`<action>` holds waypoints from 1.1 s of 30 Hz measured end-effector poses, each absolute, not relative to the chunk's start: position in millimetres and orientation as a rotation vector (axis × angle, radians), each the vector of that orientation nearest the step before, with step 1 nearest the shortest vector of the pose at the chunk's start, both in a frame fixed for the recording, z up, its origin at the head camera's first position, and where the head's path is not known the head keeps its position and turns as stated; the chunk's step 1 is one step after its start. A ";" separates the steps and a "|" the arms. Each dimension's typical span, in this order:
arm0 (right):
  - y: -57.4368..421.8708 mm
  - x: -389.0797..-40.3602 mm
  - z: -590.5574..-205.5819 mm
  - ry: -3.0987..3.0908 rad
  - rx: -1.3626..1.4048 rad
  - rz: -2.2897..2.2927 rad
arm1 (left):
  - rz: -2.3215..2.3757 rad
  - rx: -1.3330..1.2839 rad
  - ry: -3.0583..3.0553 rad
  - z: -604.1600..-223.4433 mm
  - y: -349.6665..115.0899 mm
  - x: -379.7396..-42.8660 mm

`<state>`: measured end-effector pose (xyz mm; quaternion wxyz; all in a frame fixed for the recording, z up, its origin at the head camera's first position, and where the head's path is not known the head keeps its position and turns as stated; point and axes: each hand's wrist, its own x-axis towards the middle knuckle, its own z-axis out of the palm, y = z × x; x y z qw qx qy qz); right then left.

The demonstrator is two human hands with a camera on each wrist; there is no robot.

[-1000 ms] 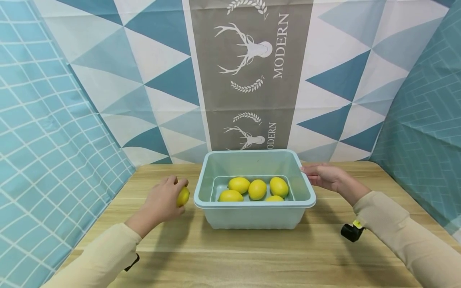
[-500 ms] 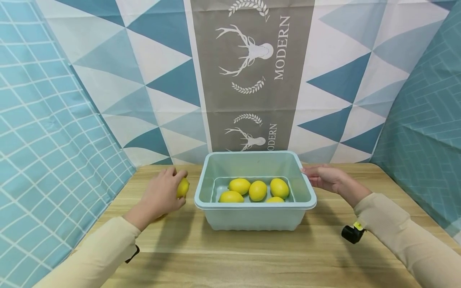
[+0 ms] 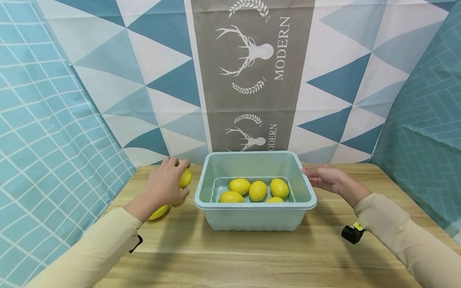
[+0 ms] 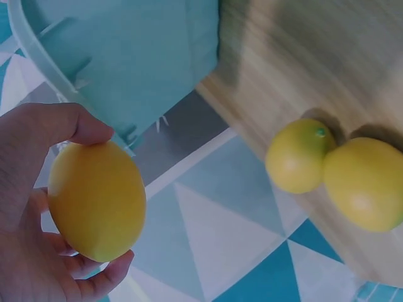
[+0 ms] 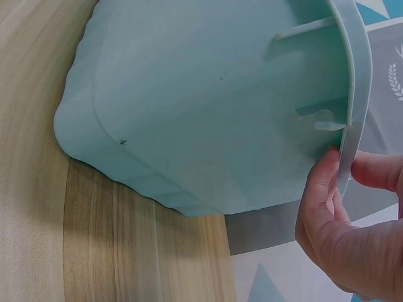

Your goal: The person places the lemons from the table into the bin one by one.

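My left hand (image 3: 166, 185) grips a yellow lemon (image 4: 97, 200) between thumb and fingers, raised above the table just left of the light blue plastic bin (image 3: 253, 218). Below that hand, two more lemons lie side by side on the table: one lemon (image 4: 366, 182) shows large in the left wrist view, with a smaller-looking lemon (image 4: 300, 156) against it. My right hand (image 3: 325, 178) pinches the bin's right rim (image 5: 359, 82), thumb on one side and fingers curled under the other. Inside the bin lie several lemons (image 3: 257, 191), the nearest partly hidden by the front wall.
The bin stands on a wooden table (image 3: 230, 260) close to the patterned back cloth (image 3: 252, 80). Tiled-pattern cloth (image 3: 54, 132) hangs on the left, and a teal cloth (image 3: 425, 140) on the right. A small black camera (image 3: 353, 233) is strapped under the right sleeve.
My left hand has lifted the lemon upward and slightly away, uncovering lemons on the table beneath it. The right hand and the bin stay in place.
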<state>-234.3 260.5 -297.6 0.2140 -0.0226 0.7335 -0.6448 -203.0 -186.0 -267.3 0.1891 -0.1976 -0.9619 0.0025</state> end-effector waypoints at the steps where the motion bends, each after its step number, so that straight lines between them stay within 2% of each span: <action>1: 260.0 -234.2 -297.5 2.033 -0.061 -1.793 | 0.013 -0.558 -2.701 -265.3 -185.0 -203.0; 33: 259.6 -235.4 -300.0 1.982 -0.083 -1.816 | 0.108 -0.690 -2.689 -226.6 -147.4 -204.0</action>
